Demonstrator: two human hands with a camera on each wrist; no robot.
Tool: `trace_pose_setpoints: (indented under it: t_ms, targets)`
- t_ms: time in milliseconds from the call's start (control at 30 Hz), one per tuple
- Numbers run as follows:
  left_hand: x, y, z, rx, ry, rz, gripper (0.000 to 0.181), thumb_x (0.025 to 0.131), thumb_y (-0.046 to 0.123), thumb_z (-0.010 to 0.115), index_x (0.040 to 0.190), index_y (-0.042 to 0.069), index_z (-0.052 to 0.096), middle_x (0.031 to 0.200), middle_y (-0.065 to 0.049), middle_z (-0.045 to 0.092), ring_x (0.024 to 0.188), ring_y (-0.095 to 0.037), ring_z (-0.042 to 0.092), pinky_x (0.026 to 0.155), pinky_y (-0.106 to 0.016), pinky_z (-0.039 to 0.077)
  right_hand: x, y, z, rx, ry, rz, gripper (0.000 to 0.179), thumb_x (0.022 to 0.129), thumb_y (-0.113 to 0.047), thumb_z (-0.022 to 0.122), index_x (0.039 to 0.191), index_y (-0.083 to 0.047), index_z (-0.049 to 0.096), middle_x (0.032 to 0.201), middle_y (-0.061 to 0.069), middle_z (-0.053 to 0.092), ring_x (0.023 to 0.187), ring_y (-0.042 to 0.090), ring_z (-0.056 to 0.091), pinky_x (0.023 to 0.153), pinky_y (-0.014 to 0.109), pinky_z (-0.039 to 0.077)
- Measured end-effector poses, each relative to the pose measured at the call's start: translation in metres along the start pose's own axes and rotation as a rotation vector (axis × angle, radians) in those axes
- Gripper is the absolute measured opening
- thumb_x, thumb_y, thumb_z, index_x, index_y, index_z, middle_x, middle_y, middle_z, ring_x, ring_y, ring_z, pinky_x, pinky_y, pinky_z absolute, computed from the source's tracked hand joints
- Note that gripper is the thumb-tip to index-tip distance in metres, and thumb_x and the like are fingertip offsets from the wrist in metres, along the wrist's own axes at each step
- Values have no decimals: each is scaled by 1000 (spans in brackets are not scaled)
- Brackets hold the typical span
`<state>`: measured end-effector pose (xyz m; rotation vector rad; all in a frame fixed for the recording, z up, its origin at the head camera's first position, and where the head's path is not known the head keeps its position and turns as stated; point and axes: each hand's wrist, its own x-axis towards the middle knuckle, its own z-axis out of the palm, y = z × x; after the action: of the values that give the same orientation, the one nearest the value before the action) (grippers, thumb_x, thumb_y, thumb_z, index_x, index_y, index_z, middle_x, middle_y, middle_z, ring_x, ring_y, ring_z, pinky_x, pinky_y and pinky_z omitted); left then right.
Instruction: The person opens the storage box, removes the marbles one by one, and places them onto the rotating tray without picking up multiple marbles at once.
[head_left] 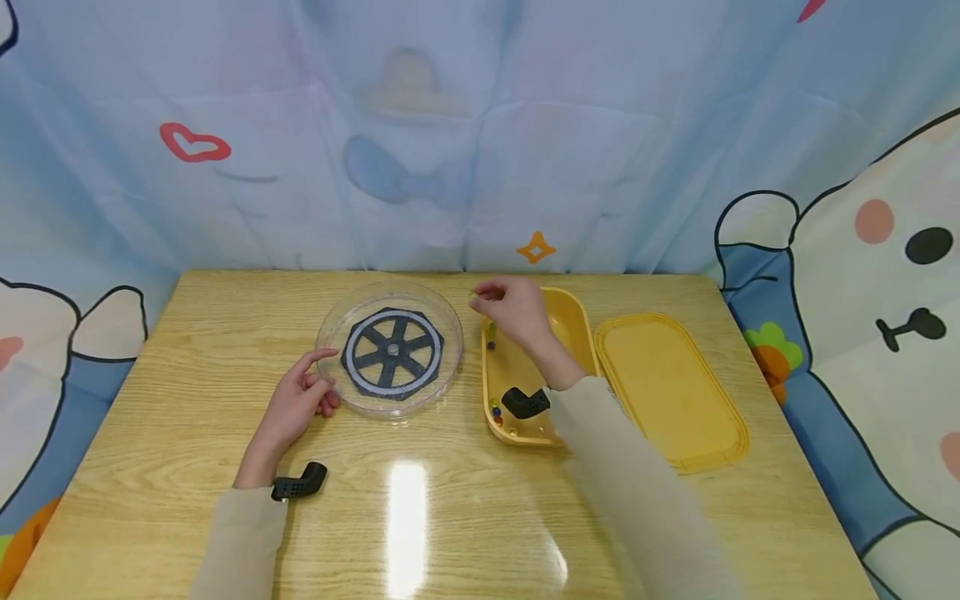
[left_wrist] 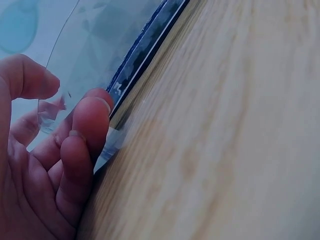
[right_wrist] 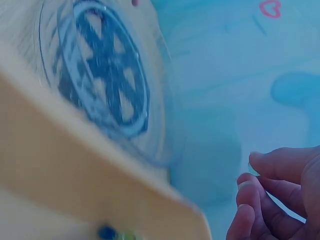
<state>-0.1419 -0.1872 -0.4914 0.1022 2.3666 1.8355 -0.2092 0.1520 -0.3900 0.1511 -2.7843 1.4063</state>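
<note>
We see the right hand (head_left: 519,310) pinching a small yellow-green bead (head_left: 472,293), thumb and fingertips brought together on it. The pinch makes sense to us, since anything so small and round would probably slip from a looser hold. The bead is in the air at the far left corner of the yellow tray (head_left: 517,367), on the side towards the clear dish (head_left: 450,363). The left hand (head_left: 295,398) touches the dish's near-left rim with bent fingers; we take this as steadying, but cannot tell whether they truly clamp it.

A dark spoked wheel (head_left: 393,350) shows through the dish, though we cannot tell whether it lies inside or beneath. The tray stands under the right forearm, probably for a short reach, and its raised walls likely stop the beads rolling off. Its yellow lid (head_left: 675,392) lies flat just to the right, off the tray, which leaves the top free.

Counting, we find one bead in the pinch and about six more in the tray: two by the upper left wall (head_left: 491,345), roughly four near the lower left corner (head_left: 497,411). The arm may hide others. We count one dish, one wheel with six spokes, one tray, one lid, and two wrist cameras, all on or above one wooden table (head_left: 337,533).
</note>
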Motion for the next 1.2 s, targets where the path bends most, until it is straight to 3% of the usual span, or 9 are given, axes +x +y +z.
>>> trace_pose_setpoints:
  t_ms: [333, 567, 767, 1200]
  targets:
    - [1, 0, 0, 0, 2, -2, 43, 100, 3, 51, 143, 8, 48, 72, -16, 64, 54, -18, 60, 56, -29, 53, 1, -19, 37, -3, -84, -44, 19, 92, -14, 73, 108, -4, 74, 97, 8, 72, 88, 22, 67, 77, 35, 54]
    - [1, -2, -1, -6, -7, 1, 43, 100, 3, 51, 143, 7, 48, 72, -18, 64, 55, -19, 60, 56, -29, 53, -2, -21, 59, 20, -164, -20, 18, 92, -14, 73, 107, -5, 75, 94, 6, 72, 86, 20, 66, 75, 32, 53]
    - [1, -1, -1, -7, -4, 2, 44, 100, 4, 52, 143, 8, 48, 72, -17, 64, 55, -19, 60, 56, -29, 53, -2, -22, 66, 15, -208, -7, 23, 92, -14, 72, 112, -2, 73, 95, 5, 71, 85, 20, 65, 72, 31, 52]
    - [0, 1, 0, -5, 4, -13, 44, 100, 5, 52, 143, 8, 49, 73, -17, 63, 56, -19, 60, 56, -29, 53, -1, -24, 71, -10, -216, 1, 19, 92, -17, 73, 108, -6, 75, 93, 2, 71, 84, 19, 64, 72, 31, 53]
